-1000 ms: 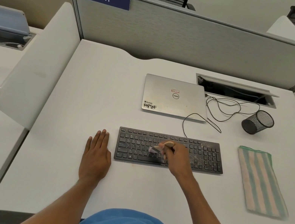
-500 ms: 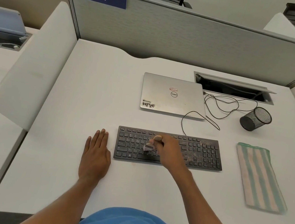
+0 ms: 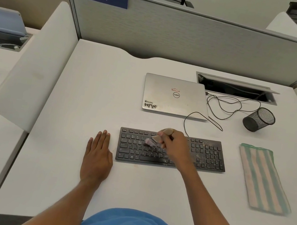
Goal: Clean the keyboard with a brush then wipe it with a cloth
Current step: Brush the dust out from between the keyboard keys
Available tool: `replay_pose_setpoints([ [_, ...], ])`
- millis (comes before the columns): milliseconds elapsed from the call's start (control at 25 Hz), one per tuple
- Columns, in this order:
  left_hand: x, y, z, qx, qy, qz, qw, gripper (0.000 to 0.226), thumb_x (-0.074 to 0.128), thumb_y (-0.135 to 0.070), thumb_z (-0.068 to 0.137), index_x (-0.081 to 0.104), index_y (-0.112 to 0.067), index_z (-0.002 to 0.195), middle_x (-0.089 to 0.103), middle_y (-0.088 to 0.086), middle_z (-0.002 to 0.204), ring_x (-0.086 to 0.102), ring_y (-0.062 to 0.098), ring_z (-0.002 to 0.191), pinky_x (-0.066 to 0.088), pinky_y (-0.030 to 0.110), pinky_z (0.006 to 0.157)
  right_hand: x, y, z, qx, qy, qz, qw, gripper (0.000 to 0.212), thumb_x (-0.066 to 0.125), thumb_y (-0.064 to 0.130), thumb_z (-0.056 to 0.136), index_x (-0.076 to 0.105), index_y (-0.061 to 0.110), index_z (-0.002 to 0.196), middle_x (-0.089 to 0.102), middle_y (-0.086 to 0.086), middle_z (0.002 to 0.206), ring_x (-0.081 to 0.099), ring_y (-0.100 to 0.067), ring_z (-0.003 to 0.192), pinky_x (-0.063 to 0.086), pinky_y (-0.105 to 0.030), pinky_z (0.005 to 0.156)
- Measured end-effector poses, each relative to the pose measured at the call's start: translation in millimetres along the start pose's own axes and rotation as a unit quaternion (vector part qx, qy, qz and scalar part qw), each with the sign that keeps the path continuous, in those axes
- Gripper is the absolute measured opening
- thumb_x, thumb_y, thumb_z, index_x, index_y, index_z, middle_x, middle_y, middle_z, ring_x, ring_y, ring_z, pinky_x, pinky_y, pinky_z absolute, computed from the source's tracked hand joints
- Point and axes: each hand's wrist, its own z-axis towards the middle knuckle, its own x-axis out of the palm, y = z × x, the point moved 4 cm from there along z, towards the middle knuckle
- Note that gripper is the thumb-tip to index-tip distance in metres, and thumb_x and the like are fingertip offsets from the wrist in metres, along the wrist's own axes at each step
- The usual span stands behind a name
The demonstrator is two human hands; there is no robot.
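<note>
Keyboard [image 3: 207, 157], black and dusty at its right end, is lying flat on the white desk [image 3: 78, 100]. Right hand [image 3: 176, 145] is gripping the brush [image 3: 153, 140], fingers curled round the handle and bristles touching the middle keys. Left hand [image 3: 98, 156] is resting palm-down just left of the keyboard, fingers straight and together. Striped cloth [image 3: 263, 178] is lying right of the keyboard, apart.

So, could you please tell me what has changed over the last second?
The right hand, gripping the brush, has swept a little leftward across the keyboard. The left hand stays flat on the desk, and the cloth lies untouched.
</note>
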Motion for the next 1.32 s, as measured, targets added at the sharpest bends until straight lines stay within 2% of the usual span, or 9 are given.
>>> replay_pose_setpoints([
  [240,0.1,1.1,0.4,0.0,0.002,0.004,1.0,0.068,0.025,-0.025,0.098,0.033,-0.009,0.164,0.029,0.005,0.172,0.019,0.019,0.161,0.008,0.042,0.133,-8.9,1.1,7.4,-0.006,0.039,-0.083,0.996,0.021,0.061,0.015,0.101,0.072,0.014,0.083,0.07,0.007,0.073,0.06,0.006,0.054,0.048,-0.014,0.057],
  [400,0.8,1.2,0.3,0.0,0.003,0.007,1.0,0.068,0.024,-0.025,0.098,0.033,-0.008,0.164,0.029,0.005,0.172,0.02,0.02,0.161,0.009,0.043,0.133,-31.5,-0.2,13.4,0.044,0.01,-0.051,0.998,0.017,0.056,0.005,0.101,0.07,0.006,0.092,0.072,-0.005,0.094,0.073,0.001,0.072,0.056,-0.012,0.061],
  [560,0.9,1.1,1.0,0.0,0.004,0.009,1.0,0.069,0.022,-0.026,0.098,0.032,-0.008,0.164,0.028,0.006,0.173,0.019,0.02,0.161,0.009,0.044,0.133,-1.0,24.1,8.3,0.01,0.067,-0.058,0.996,0.015,0.056,0.005,0.101,0.069,-0.002,0.102,0.069,-0.003,0.092,0.064,0.014,0.061,0.045,-0.002,0.053],
  [760,0.0,0.0,0.4,0.001,0.003,0.007,1.0,0.069,0.023,-0.026,0.098,0.033,-0.008,0.164,0.028,0.005,0.173,0.019,0.02,0.161,0.01,0.044,0.133,24.3,28.6,6.5,0.013,0.112,-0.063,0.992,0.025,0.053,0.002,0.102,0.062,0.008,0.079,0.067,-0.006,0.092,0.072,-0.007,0.079,0.055,-0.012,0.057],
  [880,0.1,-0.3,0.1,0.002,-0.001,0.002,1.0,0.069,0.024,-0.026,0.097,0.035,-0.008,0.163,0.03,0.006,0.172,0.021,0.02,0.161,0.011,0.044,0.132,-1.2,10.0,10.7,0.043,0.056,-0.067,0.995,0.027,0.052,0.004,0.103,0.061,0.012,0.078,0.069,-0.002,0.094,0.073,-0.01,0.084,0.058,-0.018,0.055],
  [1000,0.4,0.1,0.0,0.003,-0.004,0.001,1.0,0.068,0.025,-0.025,0.097,0.036,-0.008,0.162,0.031,0.006,0.171,0.022,0.021,0.161,0.011,0.045,0.132,-16.4,0.3,14.2,0.05,-0.011,-0.108,0.993,0.023,0.05,0.012,0.103,0.065,0.011,0.086,0.073,-0.001,0.101,0.074,-0.012,0.089,0.065,-0.034,0.069],
  [1160,0.3,0.3,0.1,0.004,-0.003,0.0,1.0,0.069,0.026,-0.025,0.097,0.035,-0.008,0.163,0.031,0.006,0.172,0.022,0.021,0.161,0.01,0.044,0.132,-2.9,23.1,6.6,-0.002,-0.052,-0.107,0.993,0.027,0.049,0.015,0.106,0.062,-0.003,0.09,0.068,-0.008,0.091,0.063,-0.013,0.062,0.043,-0.002,0.052],
  [1240,0.3,0.2,0.2,0.004,-0.002,0.002,1.0,0.069,0.025,-0.025,0.097,0.034,-0.008,0.163,0.03,0.006,0.172,0.022,0.021,0.161,0.011,0.045,0.132,7.1,22.9,4.2,-0.019,-0.053,-0.128,0.99,0.03,0.048,0.02,0.106,0.06,0.003,0.084,0.067,-0.004,0.078,0.068,-0.017,0.066,0.042,-0.01,0.049],
  [1320,0.3,0.2,0.7,0.003,-0.003,0.002,1.0,0.069,0.025,-0.025,0.097,0.035,-0.008,0.163,0.031,0.006,0.171,0.022,0.021,0.161,0.011,0.045,0.132,12.5,13.4,5.8,-0.019,-0.031,-0.147,0.988,0.036,0.043,0.027,0.106,0.056,0.01,0.077,0.067,-0.003,0.069,0.07,-0.013,0.065,0.054,-0.033,0.055],
])
